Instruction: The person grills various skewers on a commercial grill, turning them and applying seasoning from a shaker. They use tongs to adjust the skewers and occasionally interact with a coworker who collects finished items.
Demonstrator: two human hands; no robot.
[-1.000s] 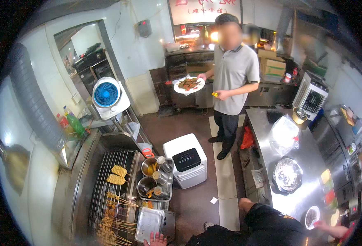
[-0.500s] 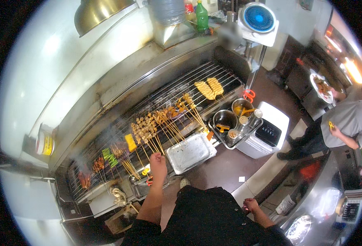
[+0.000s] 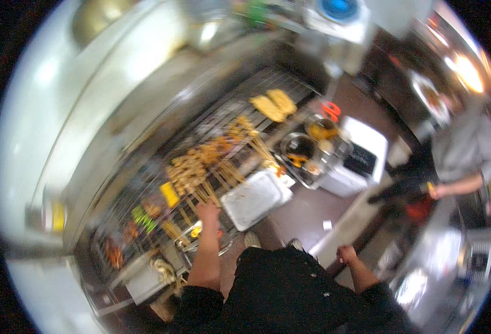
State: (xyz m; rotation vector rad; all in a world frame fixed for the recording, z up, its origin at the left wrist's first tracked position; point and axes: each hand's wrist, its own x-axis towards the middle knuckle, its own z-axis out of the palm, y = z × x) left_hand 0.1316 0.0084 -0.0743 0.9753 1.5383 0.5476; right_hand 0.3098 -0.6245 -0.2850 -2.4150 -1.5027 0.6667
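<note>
My left hand (image 3: 207, 212) is at the lower ends of the bamboo sticks of the meat skewers (image 3: 188, 173), fingers closed about them; motion blur softens the fingers. The skewers lie across a long charcoal grill (image 3: 231, 106), browned meat over the grate and sticks jutting toward me. A yellow slab of food (image 3: 169, 194) and green vegetable skewers (image 3: 143, 219) lie to their left. At the grill's far right rest two yellow, scored pieces of food (image 3: 273, 106). Low on my right side, my right hand (image 3: 346, 254) is curled closed, with nothing visible in it.
A metal tray (image 3: 256, 199) lies right of my left hand. Beyond it, seasoning and sauce pots (image 3: 298, 149) stand beside a white appliance (image 3: 357, 158). A co-worker in a grey shirt (image 3: 465, 142) stands at the right. A steel counter (image 3: 437, 261) runs behind my right arm.
My left hand has come up against the skewers' stick ends. The whole view has shifted and blurred. My right hand has risen slightly; the co-worker's lower arm is now stretched toward me.
</note>
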